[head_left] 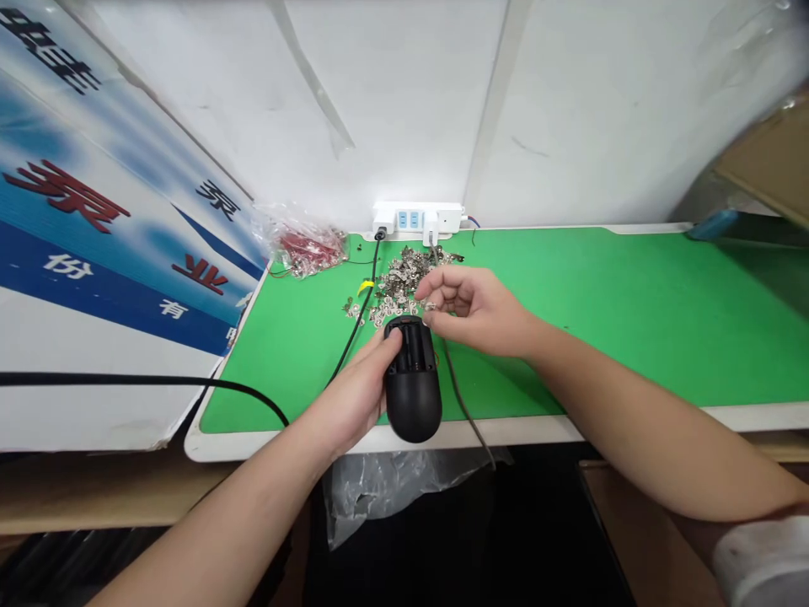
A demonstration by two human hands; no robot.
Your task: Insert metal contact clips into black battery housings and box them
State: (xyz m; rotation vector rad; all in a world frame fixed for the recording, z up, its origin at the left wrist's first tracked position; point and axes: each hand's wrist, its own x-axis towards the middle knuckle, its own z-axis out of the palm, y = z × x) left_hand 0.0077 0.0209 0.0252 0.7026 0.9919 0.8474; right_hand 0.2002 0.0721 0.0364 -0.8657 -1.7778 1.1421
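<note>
1. Black device (414, 409): rounded body, just below center of frame, over the near part of the green desk (607, 312). Its open compartment (415, 350) faces the cam, at the end nearer the pile; contents too dark to ID.
2. L hand (350, 405): fingers grasping the device from its left side, thumb on the rim by the compartment.
3. R hand (486, 312): fingers curled, index + thumb close together at the near right edge of the metal pcs (404, 274). Can't tell if a pc is pinched btwn them.
4. Step in hand, by my read: L steadies the device w/ compartment exposed, R works among the small pcs right beside it.
5. Handling, my judgment: a single pc calls for a fine fingertip pinch, clear of its neighbors; the device calls for a steady L grip, compartment kept accessible.
6. Nearby: black cable (350, 341) w/ yellow tag (366, 287) runs left of the pile, grey cable (459, 394) right of the device. Power strip (450, 217) at upper center; clear bag w/ red contents (309, 249) left of it, on the desk.
</note>
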